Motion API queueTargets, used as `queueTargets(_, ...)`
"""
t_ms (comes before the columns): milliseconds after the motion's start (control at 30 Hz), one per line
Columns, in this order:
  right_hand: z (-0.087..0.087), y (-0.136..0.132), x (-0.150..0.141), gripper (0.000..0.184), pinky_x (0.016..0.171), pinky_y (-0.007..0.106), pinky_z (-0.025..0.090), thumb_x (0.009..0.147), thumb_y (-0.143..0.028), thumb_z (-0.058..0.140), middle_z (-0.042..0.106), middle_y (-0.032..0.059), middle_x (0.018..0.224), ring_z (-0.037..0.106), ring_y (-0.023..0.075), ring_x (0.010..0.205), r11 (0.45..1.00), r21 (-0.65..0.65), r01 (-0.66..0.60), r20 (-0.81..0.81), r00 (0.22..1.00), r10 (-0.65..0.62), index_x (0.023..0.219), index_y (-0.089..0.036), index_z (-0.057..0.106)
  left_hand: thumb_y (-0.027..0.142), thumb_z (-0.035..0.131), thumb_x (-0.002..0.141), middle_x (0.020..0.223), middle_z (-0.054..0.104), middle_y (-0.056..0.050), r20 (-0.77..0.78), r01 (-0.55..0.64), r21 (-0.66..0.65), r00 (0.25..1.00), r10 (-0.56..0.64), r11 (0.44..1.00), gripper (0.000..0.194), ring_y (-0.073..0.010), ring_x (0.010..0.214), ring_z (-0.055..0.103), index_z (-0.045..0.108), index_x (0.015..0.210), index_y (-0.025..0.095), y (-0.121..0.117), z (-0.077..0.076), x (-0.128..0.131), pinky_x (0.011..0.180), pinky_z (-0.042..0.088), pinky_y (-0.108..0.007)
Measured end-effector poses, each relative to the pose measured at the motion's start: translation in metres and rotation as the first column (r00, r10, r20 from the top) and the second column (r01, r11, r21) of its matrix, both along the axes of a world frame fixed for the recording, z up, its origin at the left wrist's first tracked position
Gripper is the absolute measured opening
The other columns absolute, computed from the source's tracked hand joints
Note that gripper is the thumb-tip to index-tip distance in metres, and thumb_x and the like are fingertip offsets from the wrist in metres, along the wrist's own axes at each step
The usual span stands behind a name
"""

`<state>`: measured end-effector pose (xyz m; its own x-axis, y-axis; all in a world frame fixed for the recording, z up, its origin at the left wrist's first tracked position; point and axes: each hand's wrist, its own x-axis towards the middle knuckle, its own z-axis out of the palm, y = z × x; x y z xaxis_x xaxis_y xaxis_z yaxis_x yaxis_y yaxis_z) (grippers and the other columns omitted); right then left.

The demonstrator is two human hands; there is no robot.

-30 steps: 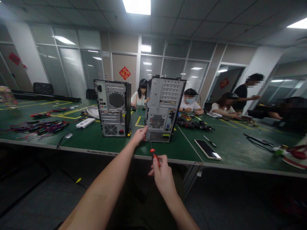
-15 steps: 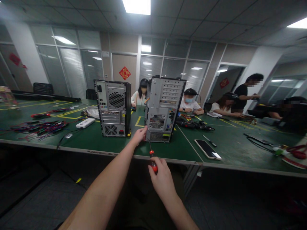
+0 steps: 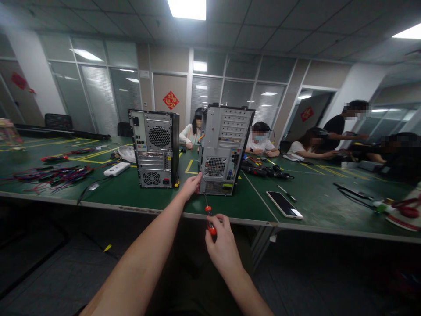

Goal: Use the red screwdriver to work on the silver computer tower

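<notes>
Upright on the green table stands a grey computer case [image 3: 217, 140], its back panel with vents and ports facing me. My left hand [image 3: 191, 186] grips its lower left edge, some fingers hidden beside the case. In my right hand [image 3: 222, 237], just beyond the table's front edge, is a red and black screwdriver [image 3: 208, 211]. Its shaft points up and away, and the tip meets the bottom left corner of the back panel; a screw there is too small to make out. A second, darker computer case [image 3: 154, 149] stands to the left.
A phone [image 3: 284, 204] and a thin pen-like tool [image 3: 287, 193] lie to the right. Tangled wires [image 3: 59, 175] and a white power bank-like box [image 3: 117, 169] lie left. Black cables [image 3: 269, 170] sit behind the case. Several people sit or stand across the table [image 3: 315, 188].
My right hand's fingers have shifted and loosened slightly around the screwdriver handle. My left hand and both cases stay put. Across the table, the standing person has leaned to the right.
</notes>
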<state>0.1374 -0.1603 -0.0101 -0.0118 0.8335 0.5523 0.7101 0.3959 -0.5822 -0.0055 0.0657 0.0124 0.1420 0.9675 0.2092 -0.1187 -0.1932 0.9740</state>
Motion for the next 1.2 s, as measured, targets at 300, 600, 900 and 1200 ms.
queueTargets(300, -0.024, 0.006, 0.011, 0.031, 0.099, 0.038, 0.060, 0.102, -0.031, 0.059, 0.069, 0.0131, 0.123, 0.072, 0.0256, 0.113, 0.985, 0.141, -0.104, -0.075, 0.991, 0.115, 0.131, -0.021, 0.067, 0.081, 0.066, 0.080, 0.052, 0.043, 0.007, 0.022, 0.007, -0.011, 1.000, -0.007, 1.000, 0.063, -0.0080, 0.040, 0.044, 0.050, 0.070, 0.021, 0.001, 0.000, 0.001, 0.044, 0.040, -0.022)
queueTargets(600, -0.015, 0.015, 0.003, 0.040, 0.070, 0.030, 0.062, 0.093, -0.051, 0.070, 0.072, 0.0023, 0.092, 0.073, 0.0185, 0.076, 0.954, -0.159, -0.253, -0.488, 0.860, 0.147, 0.118, -0.021, 0.063, 0.081, 0.066, 0.079, 0.051, 0.044, 0.007, 0.013, -0.008, -0.006, 1.000, 0.008, 1.000, 0.063, -0.0086, 0.040, 0.045, 0.051, 0.070, 0.021, 0.001, 0.000, 0.000, 0.044, 0.041, -0.022)
queueTargets(900, 0.008, 0.015, 0.015, 0.059, 0.083, 0.034, 0.062, 0.075, -0.050, 0.087, 0.069, 0.0006, 0.097, 0.073, 0.0152, 0.082, 0.755, -0.310, -0.578, -0.799, 0.589, 0.123, 0.124, -0.021, 0.069, 0.085, 0.066, 0.077, 0.052, 0.046, 0.006, 0.011, -0.008, 0.011, 1.000, 0.007, 1.000, 0.066, -0.0092, 0.040, 0.047, 0.051, 0.070, 0.021, 0.002, -0.002, -0.001, 0.042, 0.040, -0.022)
queueTargets(1200, 0.007, 0.016, 0.016, 0.050, 0.074, 0.029, 0.054, 0.076, -0.033, 0.082, 0.068, -0.0001, 0.095, 0.066, 0.0123, 0.074, 0.779, -0.314, -0.542, -0.690, 0.695, 0.205, 0.122, -0.022, 0.068, 0.082, 0.067, 0.078, 0.052, 0.045, 0.006, 0.028, -0.004, -0.004, 1.000, 0.004, 1.000, 0.064, -0.0081, 0.040, 0.045, 0.052, 0.070, 0.020, 0.003, -0.001, -0.001, 0.042, 0.039, -0.021)
